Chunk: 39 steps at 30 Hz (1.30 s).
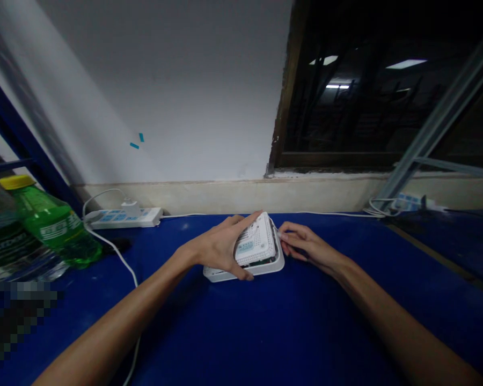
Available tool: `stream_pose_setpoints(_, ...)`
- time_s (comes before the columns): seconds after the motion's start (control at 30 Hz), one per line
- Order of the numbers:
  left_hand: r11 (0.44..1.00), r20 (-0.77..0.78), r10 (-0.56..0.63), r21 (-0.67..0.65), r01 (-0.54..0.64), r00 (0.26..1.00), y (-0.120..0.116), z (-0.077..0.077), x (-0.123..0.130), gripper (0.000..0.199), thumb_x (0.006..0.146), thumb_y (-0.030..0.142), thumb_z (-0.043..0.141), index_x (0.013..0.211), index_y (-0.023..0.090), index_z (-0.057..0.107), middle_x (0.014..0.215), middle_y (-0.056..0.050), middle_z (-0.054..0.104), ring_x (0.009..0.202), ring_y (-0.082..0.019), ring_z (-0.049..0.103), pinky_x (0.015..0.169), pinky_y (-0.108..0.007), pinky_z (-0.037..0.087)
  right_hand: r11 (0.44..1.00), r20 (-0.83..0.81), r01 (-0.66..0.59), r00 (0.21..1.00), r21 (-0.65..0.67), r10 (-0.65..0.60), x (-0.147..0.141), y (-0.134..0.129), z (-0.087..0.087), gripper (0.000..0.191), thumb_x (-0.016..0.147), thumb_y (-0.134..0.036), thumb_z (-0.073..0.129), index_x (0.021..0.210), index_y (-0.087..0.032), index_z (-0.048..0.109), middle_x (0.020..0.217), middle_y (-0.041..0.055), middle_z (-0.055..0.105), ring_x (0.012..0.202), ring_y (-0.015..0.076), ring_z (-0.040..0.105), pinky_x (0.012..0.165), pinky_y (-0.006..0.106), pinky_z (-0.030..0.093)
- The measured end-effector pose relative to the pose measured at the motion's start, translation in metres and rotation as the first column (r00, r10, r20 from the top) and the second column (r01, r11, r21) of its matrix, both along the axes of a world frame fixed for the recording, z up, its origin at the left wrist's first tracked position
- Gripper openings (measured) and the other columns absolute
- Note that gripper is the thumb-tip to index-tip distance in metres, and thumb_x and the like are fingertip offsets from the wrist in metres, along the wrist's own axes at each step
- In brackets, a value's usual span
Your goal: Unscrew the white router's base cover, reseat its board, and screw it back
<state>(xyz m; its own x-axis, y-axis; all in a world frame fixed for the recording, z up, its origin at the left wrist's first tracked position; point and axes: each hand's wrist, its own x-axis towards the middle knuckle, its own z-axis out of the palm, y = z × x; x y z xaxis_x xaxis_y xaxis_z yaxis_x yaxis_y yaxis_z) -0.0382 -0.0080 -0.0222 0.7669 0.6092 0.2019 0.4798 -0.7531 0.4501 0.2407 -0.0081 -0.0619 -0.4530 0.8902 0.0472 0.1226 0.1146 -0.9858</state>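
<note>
left hand in a grip clamped on a white vented box at lower center, right hand with fingertips together at its right edge, blue tabletop

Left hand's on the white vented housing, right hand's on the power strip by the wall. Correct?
Not quite. The head view shows the right hand is not on the power strip; it is at the right edge of the white vented housing, fingertips at that edge. The left hand is on the housing, as you said.
</note>
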Motion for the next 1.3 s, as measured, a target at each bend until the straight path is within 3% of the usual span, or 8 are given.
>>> stream_pose_setpoints(0.27, 0.997, -0.102, 0.074, -0.005, -0.075, 0.992, 0.007, -0.012, 0.001, 0.125, 0.058, 0.068, 0.081, 0.156, 0.032, 0.013, 0.14, -0.014, 0.047, 0.121, -0.038, 0.05, 0.1, -0.055, 0.042, 0.996, 0.356, -0.009, 0.934, 0.089, -0.024, 0.022, 0.011, -0.001, 0.034, 0.089, -0.05, 0.061, 0.087, -0.016, 0.064, 0.063, 0.0005, 0.063, 0.041, 0.0062, 0.042, 0.039, 0.02, 0.026)
stream_pose_setpoints(0.47, 0.995, -0.012, 0.082, 0.066, -0.081, 0.997, 0.006, 0.003, -0.002, 0.104, 0.068, 0.062, 0.077, 0.153, 0.027, 0.027, 0.142, -0.014, 0.049, 0.125, -0.034, 0.05, 0.103, -0.048, 0.042, 0.988, 0.422, 0.091, 0.896, 0.128, -0.137, 0.025, 0.014, -0.006, 0.035, 0.088, -0.05, 0.061, 0.094, -0.016, 0.067, 0.067, 0.0022, 0.065, 0.044, 0.0077, 0.045, 0.041, 0.021, 0.029)
stream_pose_setpoints(0.6, 0.996, -0.183, 0.063, 0.077, -0.05, 0.981, 0.002, 0.002, -0.003, 0.098, 0.067, 0.059, 0.077, 0.15, 0.028, 0.034, 0.139, -0.014, 0.052, 0.12, -0.037, 0.053, 0.097, -0.051, 0.044, 0.971, 0.365, 0.185, 0.902, 0.15, -0.228, 0.021, 0.014, -0.012, 0.032, 0.082, -0.046, 0.068, 0.096, -0.017, 0.067, 0.071, 0.004, 0.068, 0.054, 0.0116, 0.056, 0.048, 0.023, 0.04)
stream_pose_setpoints(0.73, 0.992, -0.285, 0.052, 0.125, -0.017, 0.957, 0.0, -0.006, 0.002, 0.102, 0.063, 0.059, 0.08, 0.149, 0.032, 0.034, 0.141, -0.014, 0.05, 0.119, -0.038, 0.053, 0.098, -0.053, 0.042, 0.952, 0.266, 0.299, 0.914, 0.066, -0.306, 0.017, 0.012, -0.01, 0.035, 0.077, -0.047, 0.074, 0.096, -0.019, 0.066, 0.076, 0.0062, 0.071, 0.06, 0.0165, 0.065, 0.05, 0.026, 0.047)
stream_pose_setpoints(0.87, 0.991, -0.33, 0.038, 0.134, 0.007, 0.943, 0.001, -0.007, 0.002, 0.106, 0.061, 0.054, 0.083, 0.151, 0.035, 0.029, 0.141, -0.011, 0.051, 0.121, -0.037, 0.05, 0.101, -0.052, 0.039, 0.937, 0.097, 0.34, 0.933, 0.086, -0.347, 0.015, 0.01, -0.001, 0.038, 0.075, -0.048, 0.077, 0.096, -0.018, 0.067, 0.092, 0.0115, 0.076, 0.088, 0.0244, 0.072, 0.074, 0.034, 0.056)
stream_pose_setpoints(0.97, 0.987, -0.311, 0.044, 0.159, 0.007, 0.949, 0.002, -0.011, 0.003, 0.104, 0.064, 0.054, 0.081, 0.152, 0.034, 0.028, 0.141, -0.011, 0.051, 0.12, -0.037, 0.05, 0.101, -0.053, 0.039, 0.915, 0.007, 0.382, 0.923, 0.129, -0.386, 0.013, 0.009, 0.004, 0.036, 0.076, -0.048, 0.076, 0.094, -0.019, 0.065, 0.1, 0.012, 0.077, 0.099, 0.0266, 0.071, 0.086, 0.038, 0.054)
stream_pose_setpoints(1.2, 0.97, -0.171, 0.091, 0.236, -0.049, 0.981, 0.002, -0.014, 0.01, 0.101, 0.068, 0.074, 0.072, 0.149, 0.027, 0.036, 0.141, -0.016, 0.05, 0.125, -0.038, 0.046, 0.103, -0.053, 0.038, 0.92, -0.192, 0.361, 0.924, 0.151, -0.331, 0.002, 0.002, 0.006, 0.03, 0.077, -0.042, 0.079, 0.091, -0.018, 0.066, 0.099, 0.0107, 0.078, 0.098, 0.0261, 0.073, 0.093, 0.041, 0.054)
stream_pose_setpoints(1.3, 0.969, -0.05, 0.039, 0.246, -0.026, 0.998, -0.005, -0.004, 0.015, 0.074, 0.081, 0.066, 0.067, 0.14, 0.023, 0.05, 0.128, -0.012, 0.061, 0.118, -0.03, 0.053, 0.102, -0.045, 0.041, 0.946, -0.266, 0.311, 0.923, 0.093, -0.278, -0.007, -0.005, 0.006, 0.027, 0.077, -0.04, 0.08, 0.087, -0.019, 0.066, 0.099, 0.0093, 0.078, 0.101, 0.0256, 0.072, 0.094, 0.041, 0.055)
